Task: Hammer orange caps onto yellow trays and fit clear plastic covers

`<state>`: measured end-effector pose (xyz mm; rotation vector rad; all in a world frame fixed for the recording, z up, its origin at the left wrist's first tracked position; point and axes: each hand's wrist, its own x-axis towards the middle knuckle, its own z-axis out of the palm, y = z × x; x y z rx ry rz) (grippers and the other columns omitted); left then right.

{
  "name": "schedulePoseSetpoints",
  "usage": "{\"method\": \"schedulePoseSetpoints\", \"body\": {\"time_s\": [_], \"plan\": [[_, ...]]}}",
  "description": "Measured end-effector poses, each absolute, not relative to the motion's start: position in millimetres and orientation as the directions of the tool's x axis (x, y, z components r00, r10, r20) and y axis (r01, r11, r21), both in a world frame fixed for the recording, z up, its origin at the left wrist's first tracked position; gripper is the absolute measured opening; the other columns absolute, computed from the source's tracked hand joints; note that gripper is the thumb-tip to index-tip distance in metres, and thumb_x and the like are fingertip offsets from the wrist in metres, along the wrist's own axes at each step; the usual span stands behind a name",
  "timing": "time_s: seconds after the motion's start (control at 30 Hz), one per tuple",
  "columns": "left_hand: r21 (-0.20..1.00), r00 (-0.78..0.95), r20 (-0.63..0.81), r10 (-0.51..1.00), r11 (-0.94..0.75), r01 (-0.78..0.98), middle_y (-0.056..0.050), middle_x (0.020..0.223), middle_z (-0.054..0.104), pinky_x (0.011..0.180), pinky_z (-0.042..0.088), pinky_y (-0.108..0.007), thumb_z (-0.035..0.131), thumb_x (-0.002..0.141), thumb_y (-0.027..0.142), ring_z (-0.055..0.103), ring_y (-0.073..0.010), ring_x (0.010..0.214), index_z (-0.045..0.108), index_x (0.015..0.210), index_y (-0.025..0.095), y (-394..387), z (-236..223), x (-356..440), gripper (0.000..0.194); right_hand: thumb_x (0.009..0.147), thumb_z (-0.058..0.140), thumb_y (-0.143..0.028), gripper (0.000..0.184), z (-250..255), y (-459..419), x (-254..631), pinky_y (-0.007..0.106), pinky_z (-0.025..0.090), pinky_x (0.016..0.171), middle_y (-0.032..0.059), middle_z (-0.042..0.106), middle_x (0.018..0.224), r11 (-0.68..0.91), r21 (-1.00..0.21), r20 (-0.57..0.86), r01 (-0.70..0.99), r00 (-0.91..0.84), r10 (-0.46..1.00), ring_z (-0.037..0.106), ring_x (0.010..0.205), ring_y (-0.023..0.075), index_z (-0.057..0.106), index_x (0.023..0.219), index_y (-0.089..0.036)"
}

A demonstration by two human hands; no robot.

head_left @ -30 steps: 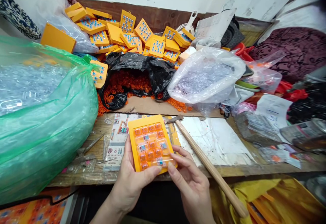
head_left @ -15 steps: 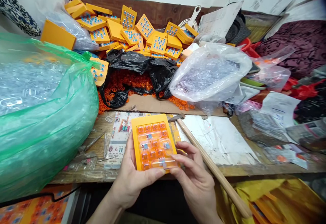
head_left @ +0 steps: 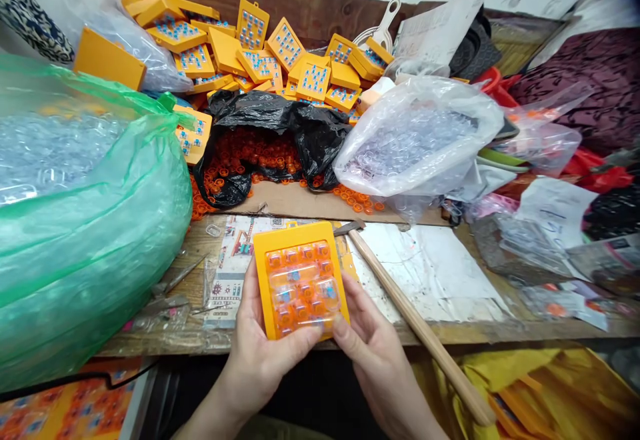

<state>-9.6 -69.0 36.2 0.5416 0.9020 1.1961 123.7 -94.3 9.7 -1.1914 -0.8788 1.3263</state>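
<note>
Gently: yellow pad with orange buttons held up by the table's front edge | left hand and right hand hug its sides, thumbs low | press softly and evenly, I'd say | hammer lies near the right hand

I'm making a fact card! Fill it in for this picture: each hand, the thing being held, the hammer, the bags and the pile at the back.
Left hand: grips the yellow case's left side, thumb across its lower front
Right hand: grips its right side, thumb at the lower right
Yellow case: orange buttons facing up
Hammer: right of the case, wooden handle sticking past the table edge
Black bag: open, orange pieces inside
Green bag: left, clear pieces
White bag: clear pieces
Pile: more yellow cases
</note>
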Motion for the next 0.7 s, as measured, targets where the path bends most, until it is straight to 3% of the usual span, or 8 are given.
{"method": "schedulePoseSetpoints", "body": {"time_s": [0.1,0.3,0.47,0.53,0.6,0.7], "plan": [[0.823,0.035,-0.309,0.95,0.286,-0.49,-0.013,0.116,0.067,0.088,0.057,-0.038,0.084,0.057,0.016,0.069,-0.0303,0.1,0.03,0.137,0.021,-72,32,-8,0.097,0.076,0.075,-0.037,0.046,14,-89,122,0.042,0.052,0.094,0.0106,0.068,0.12,-0.253,-0.905,-0.265,-0.341,-0.012,0.964,0.065,0.107,0.0254,0.063,0.118,-0.021],[0.808,0.058,-0.306,0.95,0.292,-0.512,-0.014,0.112,0.069,0.087,0.057,-0.041,0.083,0.059,0.019,0.069,-0.0313,0.099,0.028,0.139,0.019,-78,29,-9,0.097,0.073,0.078,-0.035,0.046,15,-92,116,0.041,0.055,0.089,0.0105,0.072,0.11,-0.227,-0.912,-0.275,-0.34,0.099,0.956,0.068,0.101,0.026,0.064,0.114,-0.02],[0.829,0.06,-0.372,0.926,0.36,-0.427,-0.01,0.106,0.073,0.084,0.057,-0.036,0.088,0.054,0.021,0.07,-0.0285,0.096,0.053,0.124,0.024,-101,32,-45,0.078,0.069,0.081,-0.036,0.043,18,-102,107,0.034,0.059,0.08,0.0081,0.075,0.102,-0.272,-0.939,-0.278,-0.211,-0.003,0.961,0.072,0.09,0.0238,0.068,0.108,-0.022],[0.874,0.081,-0.348,0.934,0.355,-0.333,-0.011,0.107,0.072,0.084,0.057,-0.039,0.087,0.056,0.026,0.069,-0.0309,0.099,0.065,0.113,0.025,-117,35,-75,0.062,0.07,0.08,-0.033,0.035,15,-106,98,0.029,0.059,0.075,0.0041,0.076,0.095,-0.158,-0.982,-0.152,-0.107,-0.063,0.986,0.073,0.083,0.0213,0.07,0.103,-0.026],[0.943,0.099,-0.264,0.959,0.278,-0.181,-0.012,0.104,0.073,0.083,0.056,-0.043,0.081,0.064,0.032,0.068,-0.0327,0.097,0.073,0.104,0.026,-139,38,-112,0.041,0.07,0.08,-0.027,0.035,12,-106,87,0.026,0.059,0.074,0.0021,0.076,0.094,0.107,-0.994,0.1,0.009,-0.285,0.953,0.073,0.082,0.0208,0.071,0.104,-0.03],[0.969,0.078,-0.245,0.966,0.241,0.059,-0.013,0.093,0.075,0.081,0.055,-0.046,0.074,0.07,0.04,0.069,-0.0342,0.09,0.078,0.092,0.027,-193,43,-176,0.026,0.068,0.082,-0.025,0.058,13,-100,74,0.024,0.058,0.08,0.0029,0.074,0.107,0.484,-0.872,0.33,0.079,-0.636,0.698,0.072,0.092,0.0225,0.064,0.122,-0.033]]}}
